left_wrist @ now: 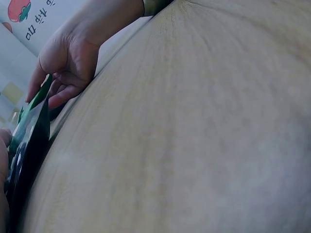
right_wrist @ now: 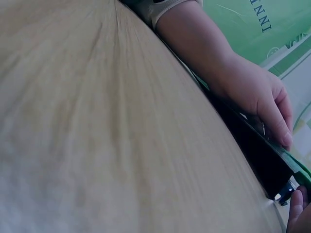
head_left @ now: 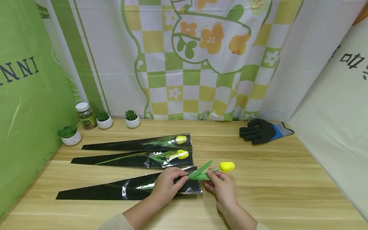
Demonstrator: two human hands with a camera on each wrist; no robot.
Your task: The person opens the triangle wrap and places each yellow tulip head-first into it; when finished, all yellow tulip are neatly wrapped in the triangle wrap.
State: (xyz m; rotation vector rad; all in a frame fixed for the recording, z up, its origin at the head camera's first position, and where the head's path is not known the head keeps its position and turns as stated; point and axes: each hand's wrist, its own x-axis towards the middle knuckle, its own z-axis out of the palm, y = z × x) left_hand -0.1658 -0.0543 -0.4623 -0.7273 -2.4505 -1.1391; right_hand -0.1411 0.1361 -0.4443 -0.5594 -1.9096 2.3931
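Observation:
A black flower sleeve (head_left: pixel 102 191) with a clear front lies nearest on the table, its wide mouth to the right. My left hand (head_left: pixel 168 183) grips it close to the mouth, thumb and fingers at its upper layer. An artificial yellow tulip (head_left: pixel 227 166) lies partly inside, its bloom and green leaves (head_left: pixel 201 173) outside the mouth. My right hand (head_left: pixel 225 192) pinches it among the leaves, just below the bloom. The right wrist view shows the left hand (right_wrist: pixel 257 92) over the sleeve; the left wrist view shows the right hand (left_wrist: pixel 70 63) by a leaf.
Farther back lie two more black sleeves (head_left: pixel 106 160), each with a yellow tulip (head_left: pixel 182 154) inside. Small potted succulents (head_left: pixel 132 119) and a lidded jar (head_left: pixel 86 116) stand back left. A black and blue work glove (head_left: pixel 259 131) lies back right, before the curtain.

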